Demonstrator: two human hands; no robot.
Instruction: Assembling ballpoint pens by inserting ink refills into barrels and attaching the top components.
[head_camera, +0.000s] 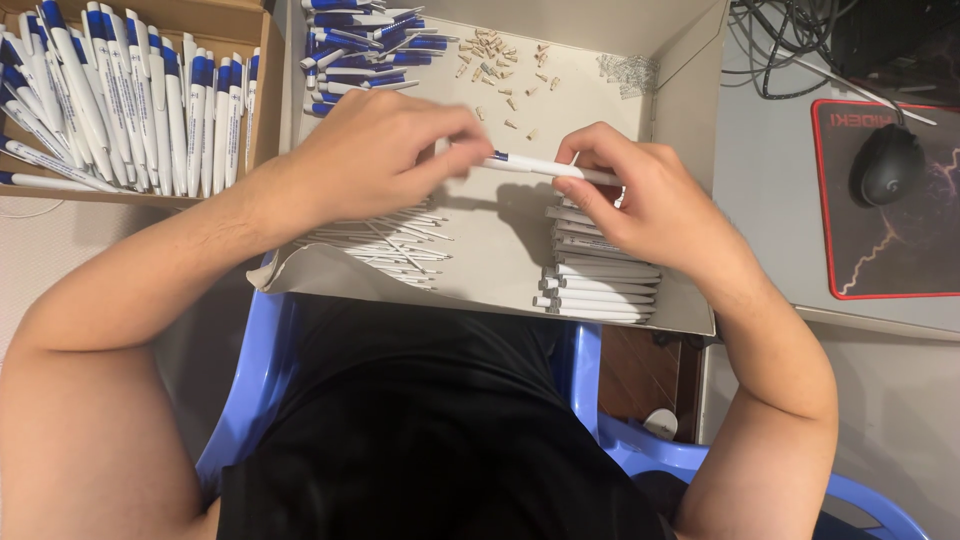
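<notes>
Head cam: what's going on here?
A seated person holds one white pen between both hands over a shallow cardboard tray: left hand at the blue end, right hand on the barrel. The tray holds white barrels, thin refills, blue parts, small tan pieces and springs. Finished pens fill a box on the left.

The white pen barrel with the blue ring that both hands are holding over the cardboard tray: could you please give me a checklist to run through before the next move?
1. White pen barrel with blue ring gripped at both ends: ok.
2. Left hand closed on its left end: ok.
3. Right hand pinching its right end: ok.
4. Barrel held above the cardboard tray: ok.
5. Part seated fully inside the barrel: cannot tell, fingers cover it.
6. Small beige plugs and thin metal springs stocked in the tray: ok.
</notes>
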